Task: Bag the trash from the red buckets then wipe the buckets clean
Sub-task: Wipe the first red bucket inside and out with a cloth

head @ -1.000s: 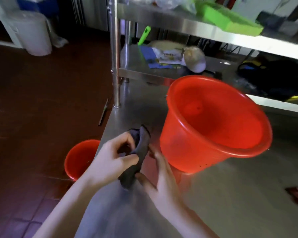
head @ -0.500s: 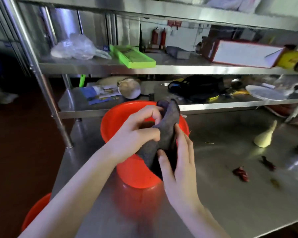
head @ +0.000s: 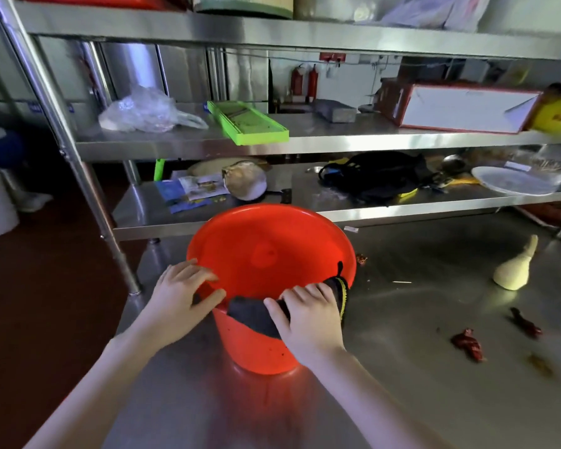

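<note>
Head view is showing the red bucket (head: 266,254) standing upright at the centre of the steel table (head: 418,384). The left hand (head: 178,296) is gripping its rim at 8 o'clock. The right hand (head: 308,319), fingers curled, is clamping a dark cloth (head: 250,314) over the rim at 5 o'clock.

Steel table (head: 418,400) — red bucket (head: 266,254), pale gourd (head: 514,273), perhaps chillies (head: 468,343)

Our left hand (head: 182,296) grips the red bucket (head: 305,222) at its rim, fingers hooked over it. Our right hand (head: 308,315) clamps the dark cloth (head: 250,314) onto the near rim, fingers curled. Both bare forearms extend forward.
</note>
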`<state>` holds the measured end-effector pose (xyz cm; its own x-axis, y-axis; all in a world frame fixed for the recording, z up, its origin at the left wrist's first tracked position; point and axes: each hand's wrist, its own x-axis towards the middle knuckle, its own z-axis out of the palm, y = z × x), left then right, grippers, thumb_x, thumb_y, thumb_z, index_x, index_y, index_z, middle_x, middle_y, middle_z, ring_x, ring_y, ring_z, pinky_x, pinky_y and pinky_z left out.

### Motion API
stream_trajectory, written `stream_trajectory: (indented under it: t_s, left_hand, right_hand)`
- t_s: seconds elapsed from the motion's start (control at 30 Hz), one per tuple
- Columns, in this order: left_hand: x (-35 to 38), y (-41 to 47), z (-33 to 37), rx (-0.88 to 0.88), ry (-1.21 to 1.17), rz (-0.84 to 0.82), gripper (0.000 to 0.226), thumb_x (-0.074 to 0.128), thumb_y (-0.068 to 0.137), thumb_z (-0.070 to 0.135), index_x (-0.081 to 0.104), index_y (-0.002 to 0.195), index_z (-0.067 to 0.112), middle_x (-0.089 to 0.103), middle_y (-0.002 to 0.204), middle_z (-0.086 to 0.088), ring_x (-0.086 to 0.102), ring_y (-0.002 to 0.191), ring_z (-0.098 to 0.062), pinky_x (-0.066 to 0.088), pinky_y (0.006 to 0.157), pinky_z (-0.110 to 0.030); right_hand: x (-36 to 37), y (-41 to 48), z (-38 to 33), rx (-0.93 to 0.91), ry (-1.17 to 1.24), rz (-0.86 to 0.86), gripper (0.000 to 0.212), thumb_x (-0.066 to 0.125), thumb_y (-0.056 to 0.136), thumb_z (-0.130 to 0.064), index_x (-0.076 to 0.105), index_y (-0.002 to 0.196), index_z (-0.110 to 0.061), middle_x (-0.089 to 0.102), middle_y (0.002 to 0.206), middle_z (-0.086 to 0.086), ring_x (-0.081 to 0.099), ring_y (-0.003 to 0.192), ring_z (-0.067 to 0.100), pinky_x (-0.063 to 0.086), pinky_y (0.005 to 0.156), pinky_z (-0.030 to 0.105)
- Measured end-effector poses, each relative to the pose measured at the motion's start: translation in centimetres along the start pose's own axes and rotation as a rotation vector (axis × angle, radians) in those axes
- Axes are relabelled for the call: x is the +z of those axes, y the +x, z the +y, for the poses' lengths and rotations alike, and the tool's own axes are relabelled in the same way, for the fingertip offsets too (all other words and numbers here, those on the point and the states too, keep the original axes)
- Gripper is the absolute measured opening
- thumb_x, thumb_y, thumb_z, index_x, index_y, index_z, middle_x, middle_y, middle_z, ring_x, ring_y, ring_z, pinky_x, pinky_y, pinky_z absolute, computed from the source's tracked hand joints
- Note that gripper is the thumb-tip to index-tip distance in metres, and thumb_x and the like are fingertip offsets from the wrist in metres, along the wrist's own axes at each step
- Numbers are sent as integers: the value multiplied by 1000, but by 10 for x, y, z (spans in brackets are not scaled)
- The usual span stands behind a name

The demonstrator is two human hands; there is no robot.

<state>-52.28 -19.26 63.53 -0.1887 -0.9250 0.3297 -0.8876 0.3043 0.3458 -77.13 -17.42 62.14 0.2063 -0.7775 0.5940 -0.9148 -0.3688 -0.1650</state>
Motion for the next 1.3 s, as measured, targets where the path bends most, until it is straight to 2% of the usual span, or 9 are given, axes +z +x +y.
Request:
stream_trajectory:
  t_s: [0.1,0.2,0.4,0.53,0.67,0.77,0.9,1.07,1.3]
  left_hand:
    - [2,-6,-16,67,-26,-94,85,25,80,84,65,120,21,51,136,6,25,145,-20,18,117,-55]
    - [5,-6,-23,158,-14,-78,79,28,86,78,62,125,18,48,134,8,20,146,-16,20,119,-49]
    - [7,-4,-22,186,43,-61,71,29,90,70,62,120,16,50,127,9,25,144,-18,27,116,-48]
    - [12,-6,-6,176,133,-9,69,27,94,64,66,109,9,59,112,-6,44,130,-34,33,110,-57]
    - [28,-19,31,167,186,20,53,39,89,57,66,99,13,55,96,-2,53,100,-29,38,107,-51]
    - [34,-27,51,154,119,82,45,46,86,58,64,91,17,52,87,5,53,85,-23,46,94,-45]
    - [10,-25,25,163,112,-28,60,41,84,71,72,102,23,62,101,10,56,106,-19,41,101,-44]
    - [-1,-38,-11,193,237,-132,62,15,98,62,57,126,25,52,126,10,33,141,-15,18,119,-51]
    - [20,-47,19,185,241,17,49,25,102,51,60,107,17,53,99,-1,48,105,-27,24,114,-50]
  right_hand:
    - [5,1,16,-98,-4,39,39,50,94,-37,59,62,-17,55,58,-4,52,60,22,45,69,38]
    - [3,11,57,-191,89,10,31,47,92,-25,59,66,-14,56,64,-2,51,64,23,46,70,39]
    - [-7,38,125,-103,228,-120,34,35,93,-18,65,83,-4,65,95,6,60,106,26,38,104,39]
    - [6,17,82,-3,160,65,35,35,91,-17,58,65,-10,58,70,3,57,76,31,44,85,44]
    - [20,-10,6,18,45,181,39,38,96,-27,54,62,-19,50,62,-1,47,65,26,40,70,41]
    - [18,0,15,-79,76,165,35,44,92,-22,56,60,-16,51,61,0,49,63,26,42,67,40]
    - [-2,24,81,-254,192,-97,31,40,87,-19,62,66,-10,60,70,2,56,70,27,47,77,43]
    - [-6,44,136,-173,220,-248,44,33,92,-26,71,84,-7,69,110,5,55,121,24,29,114,37]
    - [11,-18,39,58,194,178,25,41,84,-20,57,66,-13,55,72,5,49,75,31,42,79,45]
